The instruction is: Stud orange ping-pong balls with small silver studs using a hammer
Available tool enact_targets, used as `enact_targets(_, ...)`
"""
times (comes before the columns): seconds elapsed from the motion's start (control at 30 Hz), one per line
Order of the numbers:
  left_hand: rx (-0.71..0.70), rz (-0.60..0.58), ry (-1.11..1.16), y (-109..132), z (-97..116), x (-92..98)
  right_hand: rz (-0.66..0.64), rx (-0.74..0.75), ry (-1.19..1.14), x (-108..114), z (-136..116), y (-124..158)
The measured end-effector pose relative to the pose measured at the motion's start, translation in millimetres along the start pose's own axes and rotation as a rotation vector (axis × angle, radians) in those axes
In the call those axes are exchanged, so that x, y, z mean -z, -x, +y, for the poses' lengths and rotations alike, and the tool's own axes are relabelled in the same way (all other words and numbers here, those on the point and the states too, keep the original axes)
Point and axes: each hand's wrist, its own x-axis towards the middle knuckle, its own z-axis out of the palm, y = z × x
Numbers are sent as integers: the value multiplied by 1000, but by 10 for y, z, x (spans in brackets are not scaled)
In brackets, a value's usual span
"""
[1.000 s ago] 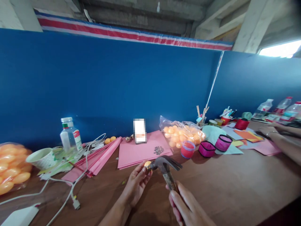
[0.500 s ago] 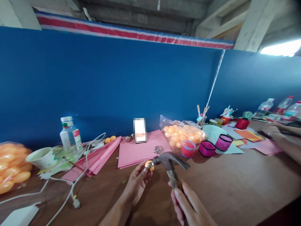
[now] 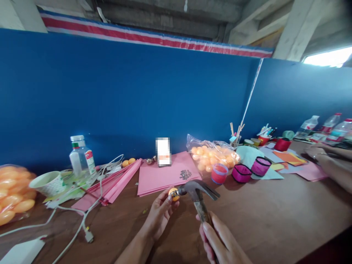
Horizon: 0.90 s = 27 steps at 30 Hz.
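Between the fingertips of my left hand (image 3: 162,211) is an orange ball (image 3: 173,194) with small shiny metal pieces on its near side. My right hand (image 3: 216,234) is wrapped round the wooden handle of a claw hammer (image 3: 198,189). The hammer's round face is up against the metal pieces at the ball's right side, and its claw points right. Just beyond both hands, a small pile of metal pieces (image 3: 185,174) sits on stacked pink sheets (image 3: 165,182).
Behind the hammer are a bag of orange balls (image 3: 213,157), a red cup (image 3: 219,174) and purple rings (image 3: 242,173). White cables (image 3: 82,223), a paper cup (image 3: 51,183) and a bottle (image 3: 79,157) stand left. Another person's arms (image 3: 332,161) rest at the far right.
The hammer head has shifted slightly left and down, with its face still at the ball. My left hand and the ball have barely moved.
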Motion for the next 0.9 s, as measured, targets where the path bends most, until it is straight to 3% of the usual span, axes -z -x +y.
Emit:
enact_targets(0.27, 12, 5, 20, 51, 48, -110, -11, 18, -108, -5, 13, -25)
enact_targets(0.47, 18, -29, 18, 29, 22, -49, -55, -47, -109, -3, 3, -29)
enact_targets(0.63, 8, -24, 55, 15, 14, -20, -24, 3, -99, 23, -41, -11)
enact_targets(0.77, 1, -20, 88, 9, 22, -22, -93, 8, -11, 46, -69, -11)
enact_targets(0.9, -6, 25, 113, -12, 45, -36, -32, -4, -37, 28, -93, -18)
